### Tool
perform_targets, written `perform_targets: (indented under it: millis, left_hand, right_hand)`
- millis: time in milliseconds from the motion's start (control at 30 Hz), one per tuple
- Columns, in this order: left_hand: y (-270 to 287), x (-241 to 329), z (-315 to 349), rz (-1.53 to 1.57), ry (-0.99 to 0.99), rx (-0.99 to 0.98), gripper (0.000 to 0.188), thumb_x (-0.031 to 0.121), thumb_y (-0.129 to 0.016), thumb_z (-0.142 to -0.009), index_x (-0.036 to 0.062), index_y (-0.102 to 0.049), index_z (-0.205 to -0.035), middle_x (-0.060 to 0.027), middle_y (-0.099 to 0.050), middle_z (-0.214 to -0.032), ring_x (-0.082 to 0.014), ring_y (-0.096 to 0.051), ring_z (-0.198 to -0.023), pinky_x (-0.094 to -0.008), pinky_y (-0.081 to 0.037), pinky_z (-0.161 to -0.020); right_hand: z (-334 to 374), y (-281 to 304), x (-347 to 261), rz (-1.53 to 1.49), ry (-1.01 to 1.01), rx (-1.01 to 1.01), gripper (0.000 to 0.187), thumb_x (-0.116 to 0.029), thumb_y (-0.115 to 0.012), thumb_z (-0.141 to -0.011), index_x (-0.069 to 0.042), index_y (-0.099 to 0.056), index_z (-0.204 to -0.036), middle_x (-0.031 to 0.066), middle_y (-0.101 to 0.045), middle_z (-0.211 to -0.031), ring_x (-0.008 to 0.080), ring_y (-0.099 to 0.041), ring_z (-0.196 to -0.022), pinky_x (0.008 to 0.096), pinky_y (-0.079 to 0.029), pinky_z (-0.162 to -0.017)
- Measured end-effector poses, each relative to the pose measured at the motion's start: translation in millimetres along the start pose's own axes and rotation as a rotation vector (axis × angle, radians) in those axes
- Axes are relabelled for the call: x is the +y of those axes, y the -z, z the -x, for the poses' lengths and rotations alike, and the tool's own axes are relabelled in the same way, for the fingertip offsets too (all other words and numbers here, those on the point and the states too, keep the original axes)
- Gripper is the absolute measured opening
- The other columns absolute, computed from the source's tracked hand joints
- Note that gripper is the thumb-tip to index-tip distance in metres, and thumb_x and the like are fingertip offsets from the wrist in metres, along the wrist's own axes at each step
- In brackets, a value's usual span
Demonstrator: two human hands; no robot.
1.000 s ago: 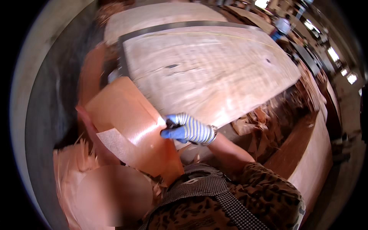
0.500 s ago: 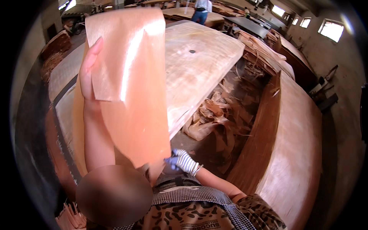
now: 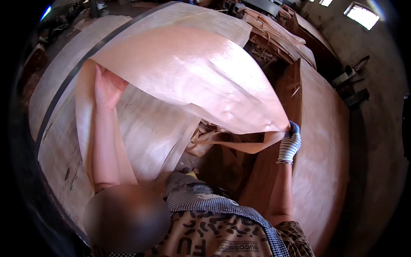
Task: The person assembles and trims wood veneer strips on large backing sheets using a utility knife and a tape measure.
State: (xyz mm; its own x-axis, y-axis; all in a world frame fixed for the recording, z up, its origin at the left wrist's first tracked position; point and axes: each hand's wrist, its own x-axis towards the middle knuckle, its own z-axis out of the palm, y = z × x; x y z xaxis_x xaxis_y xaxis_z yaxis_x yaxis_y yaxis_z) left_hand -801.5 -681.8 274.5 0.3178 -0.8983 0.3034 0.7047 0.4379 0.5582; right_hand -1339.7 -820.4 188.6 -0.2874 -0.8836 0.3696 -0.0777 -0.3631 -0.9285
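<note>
A thin, flexible sheet of pinkish-tan wood veneer (image 3: 192, 68) spreads in a raised curve between my two hands. At its left end, my bare left hand (image 3: 109, 88) holds it up, with the fingertips partly hidden by the sheet; a strip of veneer hangs down behind that forearm. My right hand (image 3: 291, 141), in a striped white glove with blue fingers, is closed on the sheet's far right corner. A narrow flap of veneer droops from this corner toward the middle. Below the sheet lies a broad, pale stack of veneer (image 3: 150, 124).
Right of me stands a long stack with a pale top (image 3: 323, 158) and a reddish-brown side. Veneer scraps (image 3: 203, 147) litter the floor in the gap between the stacks. A dark strip (image 3: 64, 94) crosses the left stack. Further veneer piles (image 3: 278, 34) stand at the back right.
My right hand has swung out to the right and up, drawing the sheet from an upright, folded-over hang into a wide spread. My left hand is slightly lower. The view has tilted downward.
</note>
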Motion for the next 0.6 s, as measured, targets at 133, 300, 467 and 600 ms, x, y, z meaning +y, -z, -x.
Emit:
perform_targets:
  millis: [133, 300, 467, 600]
  left_hand:
    - [13, -37, -78, -0.052, 0.022, 0.258, 0.067, 0.055, -0.05, -0.078, 0.005, -0.039, -0.122, -0.0106, -0.045, -0.124, -0.0243, -0.041, -0.115, -0.0421, -0.035, -0.093]
    - [65, -106, -190, -0.216, 0.152, 0.407, 0.045, 0.034, -0.059, -0.081, 0.0039, -0.048, -0.112, -0.0091, -0.053, -0.114, -0.0222, -0.051, -0.104, -0.035, -0.043, -0.086]
    - [75, -201, -270, -0.418, 0.136, 0.505, 0.033, 0.013, -0.063, -0.077, 0.004, -0.052, -0.107, -0.0071, -0.056, -0.105, -0.0193, -0.054, -0.097, -0.032, -0.045, -0.082]
    - [128, -250, -284, -0.629, 0.068, 0.688, 0.028, 0.009, -0.06, -0.077, 0.0041, -0.053, -0.104, -0.0079, -0.056, -0.101, -0.0171, -0.055, -0.094, -0.0288, -0.045, -0.077]
  right_hand:
    - [-26, 27, -2, 0.969, 0.271, 0.078, 0.021, -0.003, -0.053, -0.079, -0.006, -0.059, -0.099, 0.0093, -0.063, -0.093, 0.0209, -0.061, -0.083, 0.029, -0.047, -0.076]
    - [-74, 50, 40, 0.836, 0.128, 0.082, 0.022, -0.003, -0.054, -0.08, -0.002, -0.057, -0.102, 0.0086, -0.062, -0.095, 0.0176, -0.059, -0.085, 0.0283, -0.045, -0.08]
    - [-165, 96, 124, 0.137, 0.006, 0.194, 0.028, 0.005, -0.045, -0.081, 0.006, -0.052, -0.108, 0.0101, -0.056, -0.106, 0.0186, -0.055, -0.093, 0.0284, -0.045, -0.085]
    - [-259, 88, 190, -0.062, -0.143, 0.266, 0.029, -0.009, -0.039, -0.086, 0.006, -0.054, -0.106, 0.0119, -0.058, -0.103, 0.0203, -0.056, -0.092, 0.0324, -0.045, -0.084]
